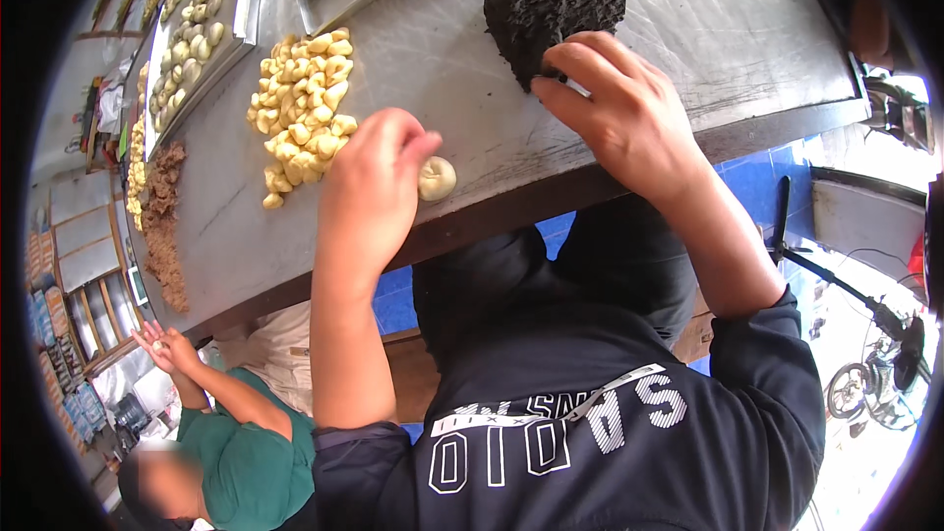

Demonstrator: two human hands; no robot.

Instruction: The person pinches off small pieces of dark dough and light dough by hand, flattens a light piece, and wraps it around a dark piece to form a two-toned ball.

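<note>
My right hand [624, 113] is at the lower edge of a large dark mound of paste [556, 0], with its thumb and fingers closed on a bit of the dark paste. The torn face of the mound looks rough and crumbly. Curled with its fingertips slightly blurred, my left hand [372, 162] hovers over the table beside a heap of small pale-yellow dough pieces [300, 103]. Whatever it may hold is hidden. Just right of that hand lies a round, flattened dough ball [437, 179], near the front edge of the metal table [433, 69].
Trays hold filled round dough pieces at the back [339, 5] and far left [236, 15]. Brown crumbly filling [165, 226] lies along the table's left end. A co-worker in a green shirt [251, 442] sits at the lower left, hands raised. A black stand [836, 280] is at right.
</note>
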